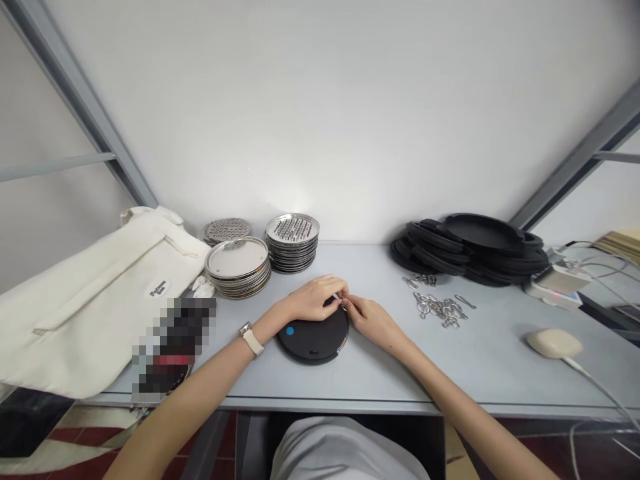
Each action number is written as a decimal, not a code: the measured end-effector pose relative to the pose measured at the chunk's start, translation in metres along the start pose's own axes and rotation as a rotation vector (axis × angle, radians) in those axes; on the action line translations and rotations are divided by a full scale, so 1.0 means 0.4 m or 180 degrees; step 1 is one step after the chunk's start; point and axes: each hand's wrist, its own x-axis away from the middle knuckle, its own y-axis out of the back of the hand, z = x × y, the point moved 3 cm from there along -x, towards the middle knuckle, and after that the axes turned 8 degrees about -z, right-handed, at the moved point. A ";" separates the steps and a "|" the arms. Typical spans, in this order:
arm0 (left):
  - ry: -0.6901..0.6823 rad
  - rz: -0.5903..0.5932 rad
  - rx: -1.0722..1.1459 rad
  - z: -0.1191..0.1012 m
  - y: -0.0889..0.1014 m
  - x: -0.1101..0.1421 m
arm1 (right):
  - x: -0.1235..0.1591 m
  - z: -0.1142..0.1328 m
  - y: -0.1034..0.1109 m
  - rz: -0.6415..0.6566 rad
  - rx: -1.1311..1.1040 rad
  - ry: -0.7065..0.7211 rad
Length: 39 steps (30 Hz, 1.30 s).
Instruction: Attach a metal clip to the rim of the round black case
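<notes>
Centrally placed: a black disc (317, 341)

It lies flat on the worktop (400, 383), before the person; the left hand (320, 298) rests across it, probably to steady it, fingers curled, though whether they grip anything I cannot tell; the right hand (369, 321) pinches a small metal piece (343, 305) at the rim; metal clips (440, 307) lie rightward, presumably for easy reach; the white bag's (115, 300) oval label (158, 288) seems to end in "Bag", the rest unclear.

From just above, 1 head-worn camera looks forward and down across the desk (360, 380) and wall (340, 120).
</notes>
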 end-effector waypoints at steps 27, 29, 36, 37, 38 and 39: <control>0.0653 0.1082 0.1240 0.083 0.070 0.040 | 0.011 -0.015 -0.005 0.0125 -0.0208 0.0252; 0.0698 0.1056 0.1260 0.085 0.069 0.041 | 0.012 -0.017 -0.006 0.0110 -0.0253 0.0254; 0.0591 0.1058 0.1184 0.079 0.065 0.038 | 0.005 -0.017 0.000 0.0115 -0.0349 0.0221; 0.0554 0.1071 0.1215 0.076 0.064 0.037 | 0.003 -0.016 0.001 0.0128 -0.0379 0.0232; 0.0531 0.1090 0.1262 0.073 0.064 0.035 | 0.001 -0.016 0.002 0.0146 -0.0412 0.0235; 0.0523 0.1110 0.1311 0.071 0.063 0.035 | -0.001 -0.016 0.002 0.0165 -0.0442 0.0229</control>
